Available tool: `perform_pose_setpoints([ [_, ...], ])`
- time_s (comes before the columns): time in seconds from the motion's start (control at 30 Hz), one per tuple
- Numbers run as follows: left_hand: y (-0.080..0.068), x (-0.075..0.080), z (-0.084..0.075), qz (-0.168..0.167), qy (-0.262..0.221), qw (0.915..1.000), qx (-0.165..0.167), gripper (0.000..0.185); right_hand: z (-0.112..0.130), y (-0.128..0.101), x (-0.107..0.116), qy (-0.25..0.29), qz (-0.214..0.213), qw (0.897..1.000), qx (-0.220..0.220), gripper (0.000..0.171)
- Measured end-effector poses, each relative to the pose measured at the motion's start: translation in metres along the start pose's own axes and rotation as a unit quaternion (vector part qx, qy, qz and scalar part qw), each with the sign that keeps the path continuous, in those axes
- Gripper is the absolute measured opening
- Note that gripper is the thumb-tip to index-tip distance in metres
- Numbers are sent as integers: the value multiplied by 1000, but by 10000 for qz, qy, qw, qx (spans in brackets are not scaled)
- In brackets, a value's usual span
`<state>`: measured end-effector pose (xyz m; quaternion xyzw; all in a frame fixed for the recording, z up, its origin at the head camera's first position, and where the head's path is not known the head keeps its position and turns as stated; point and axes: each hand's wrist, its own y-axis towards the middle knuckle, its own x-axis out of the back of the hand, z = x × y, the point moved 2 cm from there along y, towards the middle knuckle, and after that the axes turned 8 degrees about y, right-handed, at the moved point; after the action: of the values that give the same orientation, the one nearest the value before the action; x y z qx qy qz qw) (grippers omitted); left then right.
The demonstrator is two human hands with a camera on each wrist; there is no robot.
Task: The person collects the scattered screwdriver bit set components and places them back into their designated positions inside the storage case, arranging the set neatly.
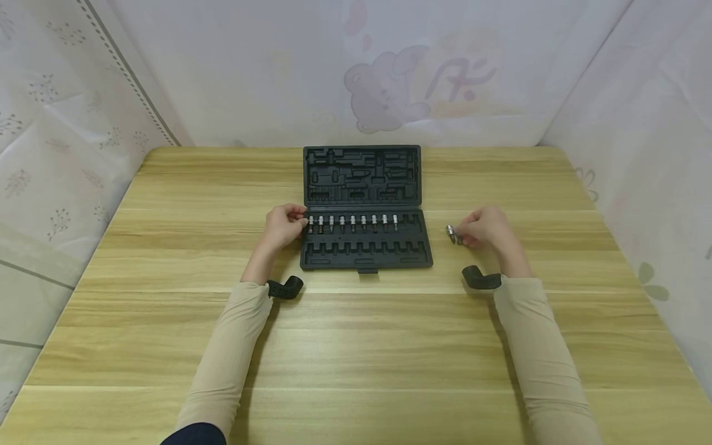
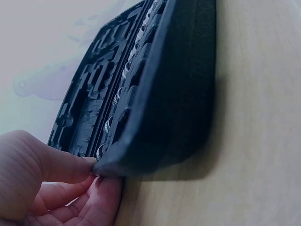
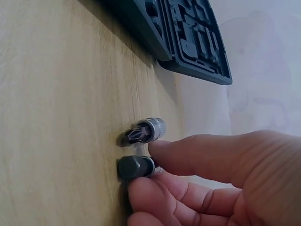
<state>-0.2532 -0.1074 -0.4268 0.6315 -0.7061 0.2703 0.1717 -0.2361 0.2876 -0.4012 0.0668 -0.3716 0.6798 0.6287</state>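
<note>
An open black tool case (image 1: 367, 256) lies in the middle of the wooden table, its empty moulded lid (image 1: 361, 176) flat behind it. A row of several silver bit sockets (image 1: 353, 222) stands in the tray's upper slots. My left hand (image 1: 297, 224) pinches the case's left edge; in the left wrist view the thumb and a finger of my left hand (image 2: 96, 173) nip the case (image 2: 164, 99) at its corner. Right of the case, my right hand (image 1: 460, 236) (image 3: 150, 172) pinches a dark hex bit (image 3: 135, 166) against the table. A cross-head bit socket (image 3: 146, 130) lies just beside it, against my forefinger.
The wooden table (image 1: 356, 346) is enclosed by pale printed fabric walls on three sides. Black wrist mounts (image 1: 285, 288) (image 1: 481, 278) sit by each beige sleeve. The tray's lower row of slots (image 1: 364, 250) holds nothing.
</note>
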Motion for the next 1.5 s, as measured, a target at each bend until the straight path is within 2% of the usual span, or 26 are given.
perform_pose_setpoints([
  [0.3,1,0,-1,-19,-1,10000,10,28,0,-2,1,-512,-195,9985,63,22],
  [0.43,1,0,0,-30,10,10000,0,28,-1,-1,1,-385,-186,9991,54,21],
  [0.63,0,0,-1,-4,0,10000,44,28,-3,1,2,-156,106,9998,77,23],
  [0.8,0,0,-1,-2,8,10000,66,28,-2,-2,2,-159,121,9998,52,26],
  [1.5,2,0,-1,-50,15,10000,76,27,22,-1,-14,186,290,9989,312,25],
])
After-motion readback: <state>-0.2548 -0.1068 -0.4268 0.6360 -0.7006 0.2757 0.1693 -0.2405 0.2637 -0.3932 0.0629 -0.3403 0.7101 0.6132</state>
